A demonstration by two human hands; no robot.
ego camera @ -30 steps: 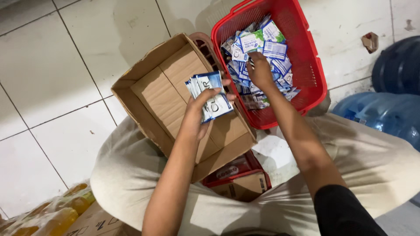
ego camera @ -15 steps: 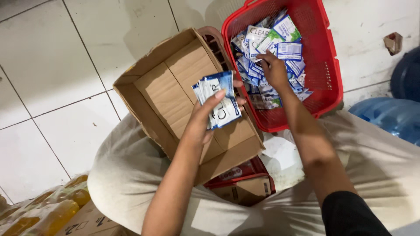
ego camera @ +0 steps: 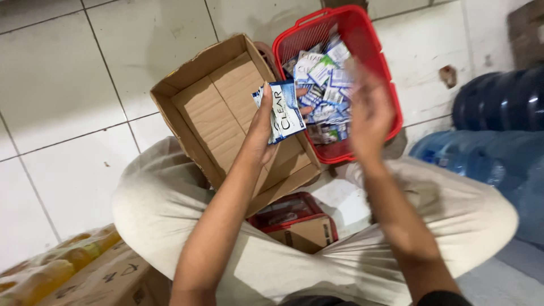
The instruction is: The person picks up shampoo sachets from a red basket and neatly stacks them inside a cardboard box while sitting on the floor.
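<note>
1. Your left hand (ego camera: 262,133) was closed around a small stack of blue and white sachets (ego camera: 281,110), thumb on one side and fingertips showing past the far edge, with the stack held upright.
2. That stack sat above the right edge of the open cardboard box (ego camera: 218,113), just beside the red basket (ego camera: 371,39).
3. Your right hand (ego camera: 369,110) was raised over the near part of the basket, blurred by motion, fingers loosely spread. I could not tell whether it had hold of anything.
4. The basket held a loose heap of more blue and white sachets (ego camera: 324,85), lying at mixed angles.
5. The cardboard box lay tilted against your left knee, flaps open, with bare cardboard showing inside.
6. You sat cross-legged in pale trousers (ego camera: 158,198) on a white tiled floor (ego camera: 68,85).
7. Between your legs stood a smaller brown carton (ego camera: 303,232) with red packaging behind it.
8. Large blue water bottles (ego camera: 498,113) lay to your right, well apart from your hands.
9. A carton and a yellow-patterned package (ego camera: 51,275) sat near your left leg.
</note>
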